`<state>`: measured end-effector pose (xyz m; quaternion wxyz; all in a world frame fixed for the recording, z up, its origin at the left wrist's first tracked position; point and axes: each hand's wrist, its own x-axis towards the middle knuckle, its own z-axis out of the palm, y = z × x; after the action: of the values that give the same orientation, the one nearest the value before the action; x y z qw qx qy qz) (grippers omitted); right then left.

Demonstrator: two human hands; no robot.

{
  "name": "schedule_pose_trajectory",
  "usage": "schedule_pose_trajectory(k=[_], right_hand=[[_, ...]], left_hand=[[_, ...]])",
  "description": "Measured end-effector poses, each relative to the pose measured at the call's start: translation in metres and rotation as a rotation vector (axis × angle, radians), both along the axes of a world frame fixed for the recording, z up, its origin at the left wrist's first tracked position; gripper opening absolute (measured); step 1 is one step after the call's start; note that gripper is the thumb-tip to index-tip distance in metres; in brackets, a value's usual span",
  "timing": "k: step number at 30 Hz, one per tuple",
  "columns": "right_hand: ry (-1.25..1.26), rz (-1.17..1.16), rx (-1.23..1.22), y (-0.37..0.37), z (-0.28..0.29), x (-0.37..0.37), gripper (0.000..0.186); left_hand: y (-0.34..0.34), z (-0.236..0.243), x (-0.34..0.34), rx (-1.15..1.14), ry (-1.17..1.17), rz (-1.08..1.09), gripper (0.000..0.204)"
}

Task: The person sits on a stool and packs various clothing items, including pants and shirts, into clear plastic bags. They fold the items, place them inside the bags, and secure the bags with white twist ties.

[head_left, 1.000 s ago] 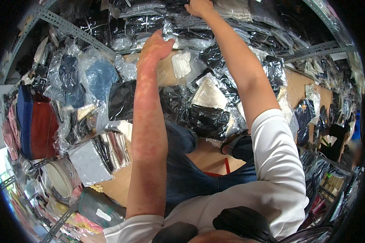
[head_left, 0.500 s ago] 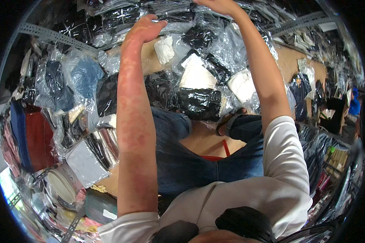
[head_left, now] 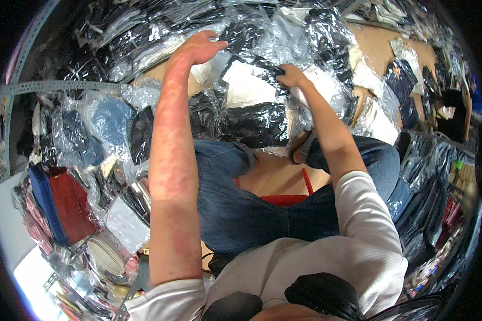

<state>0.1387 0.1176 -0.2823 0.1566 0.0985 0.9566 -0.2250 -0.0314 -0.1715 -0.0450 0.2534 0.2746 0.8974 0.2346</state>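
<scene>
- Everywhere: clear plastic garment bags (head_left: 262, 115) heaped across brown cardboard (head_left: 383, 45).
- Left hand (head_left: 201, 47) flat on the heap, fingers together.
- Right hand (head_left: 290, 76) pinching a white-filled bag (head_left: 246, 88) at centre.
- Grey shelf rail (head_left: 64, 85) left.

your left hand (head_left: 198, 48) shows you only its back: the fingertips press into the clear-wrapped packets (head_left: 144, 32) and you can't see whether they grip anything. your right hand (head_left: 290, 76) curls over the edge of a packet with a white garment (head_left: 246, 88), and its palm and fingertips are hidden behind that packet. the black garment bag (head_left: 257, 123) below is partly covered by glare on the plastic, so its contents stay unclear. the metal shelf rail (head_left: 53, 86) bends away and is cut off by the dark rim on your left. at the far right, a dark figure (head_left: 455, 112) is perhaps another person, too small and blurred to tell.
</scene>
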Motion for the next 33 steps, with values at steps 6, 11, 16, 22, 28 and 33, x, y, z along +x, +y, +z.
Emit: schedule_pose_trajectory(k=[6, 11, 16, 22, 28, 33], right_hand=[[-0.120, -0.237, 0.033, -0.057, 0.034, 0.017, 0.046], [-0.151, -0.259, 0.046, -0.066, 0.048, 0.028, 0.037], [0.052, -0.274, -0.114, -0.052, 0.029, 0.032, 0.030], [0.196, -0.424, -0.268, -0.020, -0.016, 0.036, 0.038], [0.073, -0.270, -0.300, -0.020, -0.015, 0.021, 0.056], [0.057, -0.118, -0.443, -0.012, 0.004, 0.011, 0.041]], left_hand=[[0.016, 0.005, 0.011, -0.044, -0.010, -0.044, 0.067], [0.004, 0.023, 0.022, 0.034, 0.077, -0.057, 0.070], [0.003, 0.070, 0.042, -0.048, 0.112, -0.117, 0.068], [-0.015, 0.056, 0.047, -0.214, 0.105, -0.171, 0.070], [-0.023, 0.063, 0.042, -0.073, 0.121, -0.108, 0.065], [-0.033, 0.048, 0.035, -0.080, 0.076, -0.111, 0.067]])
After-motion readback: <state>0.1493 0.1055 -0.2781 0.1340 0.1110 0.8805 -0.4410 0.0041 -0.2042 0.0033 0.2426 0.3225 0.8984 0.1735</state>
